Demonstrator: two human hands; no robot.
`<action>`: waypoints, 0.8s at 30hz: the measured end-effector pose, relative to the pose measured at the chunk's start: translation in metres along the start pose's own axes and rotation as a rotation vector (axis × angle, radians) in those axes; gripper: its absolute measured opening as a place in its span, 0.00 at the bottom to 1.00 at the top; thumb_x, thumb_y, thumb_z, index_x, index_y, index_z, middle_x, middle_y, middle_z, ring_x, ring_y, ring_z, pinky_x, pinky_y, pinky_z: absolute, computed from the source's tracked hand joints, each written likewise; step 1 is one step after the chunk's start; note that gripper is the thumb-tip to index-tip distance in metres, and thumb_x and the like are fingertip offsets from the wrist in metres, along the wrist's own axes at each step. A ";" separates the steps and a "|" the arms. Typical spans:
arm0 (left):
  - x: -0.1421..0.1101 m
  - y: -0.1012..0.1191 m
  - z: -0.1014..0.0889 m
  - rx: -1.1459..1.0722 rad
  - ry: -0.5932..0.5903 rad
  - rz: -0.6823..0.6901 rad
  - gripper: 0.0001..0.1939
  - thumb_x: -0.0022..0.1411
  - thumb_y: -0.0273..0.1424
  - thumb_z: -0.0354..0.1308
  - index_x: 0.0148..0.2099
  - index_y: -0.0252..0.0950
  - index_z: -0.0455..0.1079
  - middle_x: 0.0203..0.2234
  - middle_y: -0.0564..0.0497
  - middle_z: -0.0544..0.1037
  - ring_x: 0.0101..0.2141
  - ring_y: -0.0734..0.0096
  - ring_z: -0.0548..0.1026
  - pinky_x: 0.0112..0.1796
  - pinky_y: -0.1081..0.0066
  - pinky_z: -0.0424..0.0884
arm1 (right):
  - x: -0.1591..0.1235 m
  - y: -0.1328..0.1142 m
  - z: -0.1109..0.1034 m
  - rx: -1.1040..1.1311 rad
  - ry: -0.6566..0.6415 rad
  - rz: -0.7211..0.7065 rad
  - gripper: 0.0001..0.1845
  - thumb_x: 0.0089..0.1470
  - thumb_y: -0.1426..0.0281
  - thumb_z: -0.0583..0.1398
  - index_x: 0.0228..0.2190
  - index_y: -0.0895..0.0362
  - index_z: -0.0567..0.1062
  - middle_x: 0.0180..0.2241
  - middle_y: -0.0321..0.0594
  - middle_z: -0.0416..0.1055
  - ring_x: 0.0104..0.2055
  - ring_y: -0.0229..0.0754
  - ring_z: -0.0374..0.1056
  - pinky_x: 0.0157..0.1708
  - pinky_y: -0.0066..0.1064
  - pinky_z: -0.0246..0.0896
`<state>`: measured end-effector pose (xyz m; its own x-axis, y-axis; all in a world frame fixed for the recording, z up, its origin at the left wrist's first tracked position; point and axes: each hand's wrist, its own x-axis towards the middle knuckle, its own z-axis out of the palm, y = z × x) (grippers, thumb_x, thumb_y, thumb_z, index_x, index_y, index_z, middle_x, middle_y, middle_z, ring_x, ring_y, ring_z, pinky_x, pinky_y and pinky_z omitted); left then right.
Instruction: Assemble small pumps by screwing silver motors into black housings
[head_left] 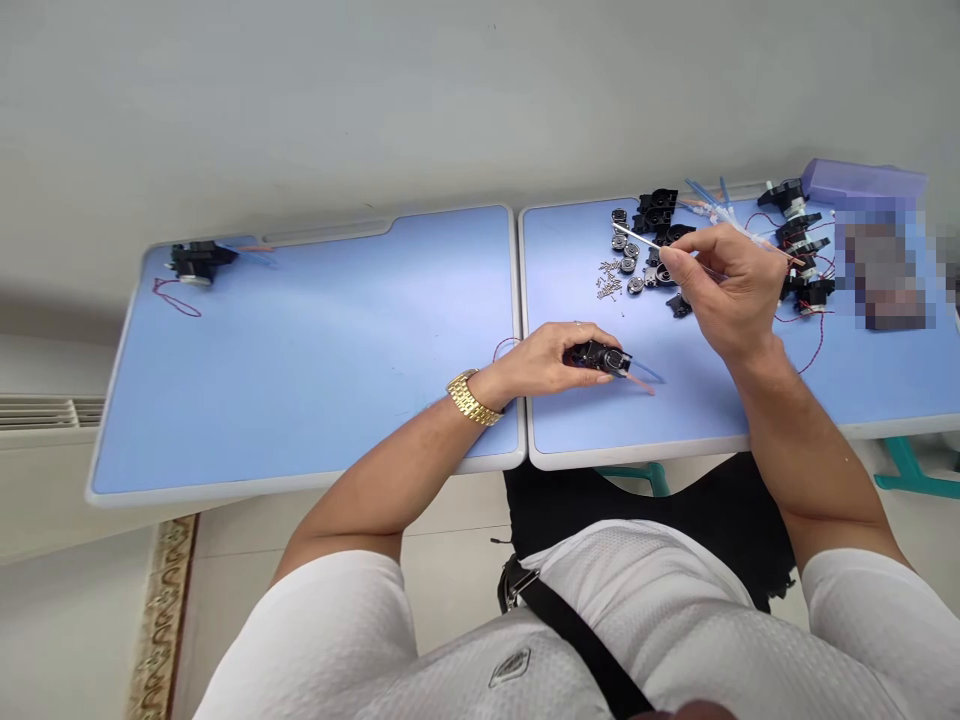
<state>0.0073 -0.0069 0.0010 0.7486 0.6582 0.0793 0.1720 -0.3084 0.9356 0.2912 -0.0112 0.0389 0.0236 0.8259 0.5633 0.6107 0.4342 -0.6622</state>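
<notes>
Black plastic makes up the pump-like unit (600,358) in the person's left hand (544,362), seen in the head view above the right-hand tabletop (697,405), near its front edge. The thumb and fingers curl closed around its sides, and 1 blue and 1 pink tube (642,384) stick out beyond them. The right hand (739,285) pinches a slim metal-shafted tool (637,237) between thumb and fingertips, its tip over the loose pieces and apart from the held unit.

Progress looks partial. At the far left of the other tabletop (315,380) sits 1 unit (199,262) with tubes and a red wire (178,303), seemingly put together. On the right is a row of about 3 wired units (802,245); how complete each is cannot be told. Separate pieces suggest assembly left over: black housings (655,212), at least 5 round metallic parts (619,242), a scatter of small screws (609,285) and a bundle of tubing (709,205). Whether the held unit is fully closed up is too small to tell.

As for writing, the badge (510,667) on the white shirt (450,650) shows an outlined emblem with no legible lettering. No brand can be read on the gold-coloured watch (474,398), the purple box (862,182) or the units. Pixelation hides a dark rectangular object (889,270) at the right.
</notes>
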 end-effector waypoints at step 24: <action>-0.001 -0.005 0.007 0.129 0.101 0.026 0.21 0.71 0.44 0.75 0.59 0.38 0.87 0.42 0.47 0.91 0.37 0.69 0.82 0.40 0.70 0.75 | 0.000 0.005 0.006 -0.053 -0.139 0.058 0.17 0.75 0.50 0.66 0.38 0.47 0.79 0.29 0.37 0.79 0.27 0.42 0.69 0.34 0.42 0.71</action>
<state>0.0102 -0.0109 -0.0059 0.6867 0.7126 0.1436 0.2387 -0.4077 0.8814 0.2898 -0.0071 0.0324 -0.0475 0.8926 0.4484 0.6527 0.3675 -0.6625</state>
